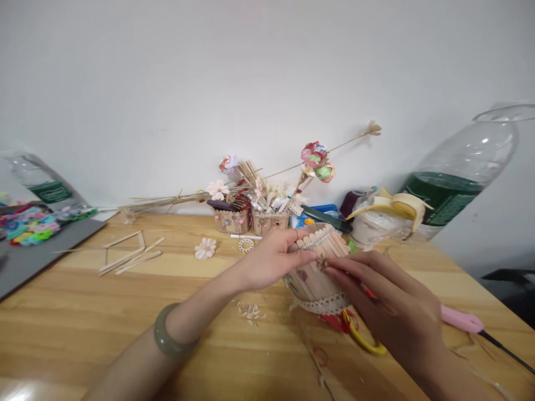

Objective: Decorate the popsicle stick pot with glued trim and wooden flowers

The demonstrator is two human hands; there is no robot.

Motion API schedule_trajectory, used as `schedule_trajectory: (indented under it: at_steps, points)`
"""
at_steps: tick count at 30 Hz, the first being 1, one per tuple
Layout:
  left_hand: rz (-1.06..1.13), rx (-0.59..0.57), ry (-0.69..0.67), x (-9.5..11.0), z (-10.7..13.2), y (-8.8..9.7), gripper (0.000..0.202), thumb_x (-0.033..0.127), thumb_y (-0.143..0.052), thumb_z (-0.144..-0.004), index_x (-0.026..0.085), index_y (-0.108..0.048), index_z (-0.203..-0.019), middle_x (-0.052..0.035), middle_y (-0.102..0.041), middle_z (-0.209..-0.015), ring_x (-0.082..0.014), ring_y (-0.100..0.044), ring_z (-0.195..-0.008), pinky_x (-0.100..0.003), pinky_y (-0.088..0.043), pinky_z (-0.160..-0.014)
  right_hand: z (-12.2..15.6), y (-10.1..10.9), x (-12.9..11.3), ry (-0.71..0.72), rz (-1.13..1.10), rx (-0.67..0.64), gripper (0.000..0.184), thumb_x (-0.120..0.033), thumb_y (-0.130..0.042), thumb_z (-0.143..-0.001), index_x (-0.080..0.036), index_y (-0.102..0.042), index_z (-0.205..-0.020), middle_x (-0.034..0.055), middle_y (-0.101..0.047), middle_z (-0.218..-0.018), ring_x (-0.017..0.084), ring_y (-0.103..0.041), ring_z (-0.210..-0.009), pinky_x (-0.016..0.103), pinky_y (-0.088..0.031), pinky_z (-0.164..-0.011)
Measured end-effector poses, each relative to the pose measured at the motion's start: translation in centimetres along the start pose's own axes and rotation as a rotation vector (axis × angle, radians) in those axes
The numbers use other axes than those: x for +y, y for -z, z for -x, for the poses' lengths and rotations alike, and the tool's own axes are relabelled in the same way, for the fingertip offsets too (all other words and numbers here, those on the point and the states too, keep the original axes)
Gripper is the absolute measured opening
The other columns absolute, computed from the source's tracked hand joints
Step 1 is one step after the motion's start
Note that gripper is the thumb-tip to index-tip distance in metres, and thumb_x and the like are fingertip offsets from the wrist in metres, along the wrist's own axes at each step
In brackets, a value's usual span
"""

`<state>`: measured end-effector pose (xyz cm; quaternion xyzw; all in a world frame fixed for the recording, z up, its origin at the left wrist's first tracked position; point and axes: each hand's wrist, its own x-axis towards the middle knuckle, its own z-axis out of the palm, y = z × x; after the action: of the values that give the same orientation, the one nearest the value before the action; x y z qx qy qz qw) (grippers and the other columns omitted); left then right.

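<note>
Head view: tilted stick-covered pot (pixel 321 285) held above wooden table (pixel 209 356), right of centre. Pot gripped by left hand (pixel 271 259), thumb laid across its side. Small tan piece (pixel 321 263) pinched against pot by right hand (pixel 399 303), mostly hidden. Lower end ringed by lace trim (pixel 324 304). Yellow handle loop (pixel 363 343) seen below. Pink tool (pixel 462 319) partly covered by right hand. 2 decorated pots (pixel 232 221) set near wall (pixel 167 83).

Pale wall (pixel 167 83) behind — wooden table (pixel 62 328) in front, glare (pixel 17 391) lower left.
</note>
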<state>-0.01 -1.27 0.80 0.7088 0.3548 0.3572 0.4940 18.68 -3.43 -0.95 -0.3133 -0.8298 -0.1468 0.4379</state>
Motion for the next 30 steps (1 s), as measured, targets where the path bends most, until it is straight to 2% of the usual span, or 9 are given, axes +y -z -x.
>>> schedule_trajectory:
  at_steps: [9,11,13,15,17,19,22,26,30]
  points:
    - [0.057,-0.027,-0.003,-0.1,0.0,0.0,0.041,0.031,-0.053,-0.081,0.018,-0.055,-0.120,-0.0057,-0.067,-0.101,-0.0178,-0.060,-0.087,-0.031,-0.046,-0.080,0.2,0.6,0.1,-0.025,-0.015,-0.016,0.015,-0.016,-0.056,-0.084,-0.023,-0.059,-0.097,0.0014,-0.063,-0.081,0.011,-0.060,-0.068,0.023,-0.049,-0.059]
    - [0.100,-0.032,-0.003,0.0,0.0,0.0,0.039,0.031,-0.054,-0.080,0.017,-0.057,-0.117,-0.0056,-0.067,-0.102,-0.0180,-0.060,-0.089,-0.030,-0.046,-0.081,0.4,0.8,0.3,-0.133,-0.016,0.052,0.014,-0.017,-0.054,-0.085,-0.025,-0.059,-0.097,0.0015,-0.062,-0.083,0.012,-0.060,-0.072,0.025,-0.049,-0.064]
    - [0.143,-0.024,-0.015,0.0,-0.1,0.1,0.035,0.030,-0.055,-0.080,0.016,-0.060,-0.111,-0.0056,-0.067,-0.101,-0.0177,-0.059,-0.091,-0.028,-0.045,-0.082,1.0,0.7,0.7,-0.343,-0.046,0.158,0.016,-0.024,-0.055,-0.085,-0.026,-0.059,-0.101,0.0038,-0.060,-0.094,0.017,-0.059,-0.088,0.032,-0.048,-0.079]
    - [0.176,0.006,-0.023,-0.1,-0.2,0.1,0.030,0.030,-0.057,-0.078,0.014,-0.063,-0.103,-0.0058,-0.067,-0.097,-0.0165,-0.059,-0.088,-0.027,-0.045,-0.081,1.8,0.1,1.3,-0.568,-0.148,0.195,0.031,-0.037,-0.054,-0.084,-0.027,-0.053,-0.113,0.0075,-0.054,-0.114,0.024,-0.051,-0.109,0.043,-0.042,-0.092]
    - [0.232,0.041,-0.020,-0.3,-0.4,0.3,0.026,0.029,-0.060,-0.076,0.012,-0.063,-0.096,-0.0056,-0.067,-0.091,-0.0147,-0.059,-0.081,-0.026,-0.046,-0.076,2.6,-0.7,1.8,-0.683,-0.273,0.134,0.051,-0.049,-0.052,-0.082,-0.027,-0.041,-0.127,0.0107,-0.044,-0.129,0.029,-0.042,-0.121,0.050,-0.040,-0.095]
    - [0.313,0.058,-0.002,-0.5,-0.4,0.5,0.025,0.029,-0.064,-0.073,0.012,-0.062,-0.091,-0.0044,-0.066,-0.085,-0.0122,-0.058,-0.071,-0.025,-0.047,-0.069,3.2,-1.6,1.9,-0.685,-0.355,0.034,0.072,-0.056,-0.056,-0.076,-0.027,-0.028,-0.135,0.0127,-0.038,-0.136,0.031,-0.039,-0.125,0.050,-0.042,-0.093]
    - [0.404,0.074,0.038,-0.5,-0.4,0.8,0.023,0.027,-0.067,-0.067,0.013,-0.063,-0.084,-0.0019,-0.065,-0.075,-0.0104,-0.056,-0.063,-0.024,-0.047,-0.065,3.5,-2.4,1.5,-0.665,-0.450,-0.086,0.091,-0.055,-0.065,-0.068,-0.026,-0.016,-0.139,0.0133,-0.032,-0.139,0.029,-0.040,-0.124,0.046,-0.042,-0.095]
    - [0.404,0.029,0.090,-0.2,-0.3,1.3,0.023,0.024,-0.070,-0.062,0.012,-0.066,-0.081,-0.0024,-0.066,-0.072,-0.0114,-0.057,-0.065,-0.023,-0.047,-0.063,3.3,-2.7,1.1,-0.645,-0.451,-0.085,0.084,-0.051,-0.067,-0.067,-0.026,-0.024,-0.134,0.0121,-0.034,-0.135,0.028,-0.042,-0.121,0.042,-0.044,-0.093]
    - [0.300,-0.011,0.169,-0.4,-0.3,1.5,0.026,0.024,-0.073,-0.058,0.010,-0.066,-0.079,-0.0024,-0.065,-0.070,-0.0103,-0.056,-0.061,-0.023,-0.047,-0.061,3.4,-2.9,1.0,-0.627,-0.422,-0.039,0.081,-0.051,-0.069,-0.064,-0.025,-0.030,-0.130,0.0118,-0.039,-0.129,0.029,-0.043,-0.119,0.046,-0.039,-0.097]
